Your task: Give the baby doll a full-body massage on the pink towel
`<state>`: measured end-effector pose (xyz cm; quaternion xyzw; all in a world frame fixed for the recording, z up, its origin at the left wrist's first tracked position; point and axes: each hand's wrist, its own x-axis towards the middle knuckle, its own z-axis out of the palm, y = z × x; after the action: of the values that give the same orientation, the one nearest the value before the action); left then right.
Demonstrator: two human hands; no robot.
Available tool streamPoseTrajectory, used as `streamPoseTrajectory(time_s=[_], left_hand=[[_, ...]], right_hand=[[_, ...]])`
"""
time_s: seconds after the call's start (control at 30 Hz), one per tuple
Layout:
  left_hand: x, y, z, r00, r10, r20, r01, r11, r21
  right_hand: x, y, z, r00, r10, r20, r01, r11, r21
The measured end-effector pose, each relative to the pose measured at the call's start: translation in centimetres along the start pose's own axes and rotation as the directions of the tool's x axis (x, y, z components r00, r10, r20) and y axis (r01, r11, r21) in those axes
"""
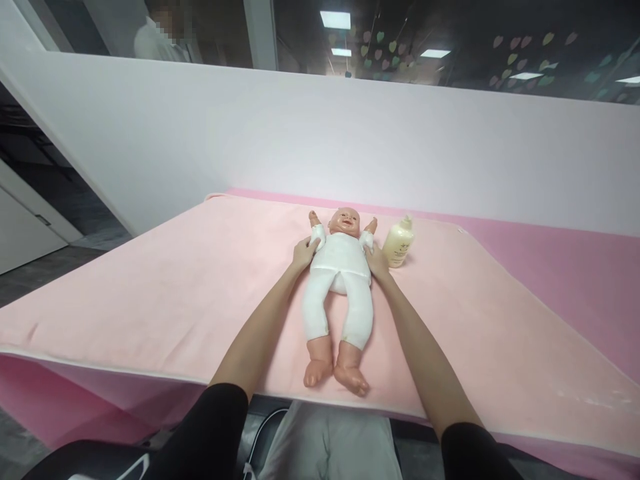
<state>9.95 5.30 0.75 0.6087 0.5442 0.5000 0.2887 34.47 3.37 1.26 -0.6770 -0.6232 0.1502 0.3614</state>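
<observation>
A baby doll (341,257) with a white cloth body lies face up, its feet toward me and both arms raised beside its head. My left hand (304,254) is closed at the doll's upper arm on the left side, with the thumb over the white sleeve. On the other side, my right hand (377,261) holds the doll by the opposite upper arm, near the armpit. Some fingers of both hands are hidden under or behind the doll. Close beside my right hand stands a pale yellow pump bottle (399,243), upright and untouched.
A light pink towel (150,287) covers the table under the doll, over a darker pink surface (575,280). Behind it rises a white partition (400,140) with glass above. Beyond the glass, at upper left, is a person (163,40) in white.
</observation>
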Motion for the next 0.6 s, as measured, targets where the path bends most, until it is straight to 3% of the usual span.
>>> streamPoseTrajectory(time_s=[0.13,0.23,0.3,0.4,0.47,0.53,0.6], left_hand=[[0.8,0.5,0.6,0.997,-0.041,-0.069,0.057,0.970,0.238],[1.1,0.7,0.7,0.990,-0.099,-0.097,0.122,0.958,0.258],[1.1,0.6,0.5,0.989,-0.117,-0.090,0.134,0.969,0.210],[0.6,0.3,-0.3,0.994,-0.102,0.035,0.105,0.989,-0.100],[0.1,0.1,-1.0,0.992,-0.056,0.116,0.098,0.912,-0.398],[-0.4,0.1,-1.7,0.986,-0.037,0.161,0.126,0.797,-0.591],[-0.8,0.1,-2.3,0.980,-0.063,0.187,0.172,0.735,-0.655]], right_hand=[[0.7,-1.4,-0.2,0.992,0.116,0.041,-0.110,0.987,-0.120],[1.2,-2.2,0.0,0.974,0.224,0.033,-0.216,0.964,-0.157],[1.3,-2.1,0.1,0.974,0.226,0.028,-0.220,0.964,-0.147],[1.0,-1.0,0.0,0.993,0.110,0.048,-0.109,0.994,-0.027],[0.6,0.0,-0.5,0.992,0.040,0.120,-0.062,0.982,0.181],[0.0,0.8,-1.3,0.969,-0.016,0.245,-0.096,0.893,0.440],[-0.6,1.3,-2.2,0.929,-0.100,0.356,-0.163,0.754,0.637]])
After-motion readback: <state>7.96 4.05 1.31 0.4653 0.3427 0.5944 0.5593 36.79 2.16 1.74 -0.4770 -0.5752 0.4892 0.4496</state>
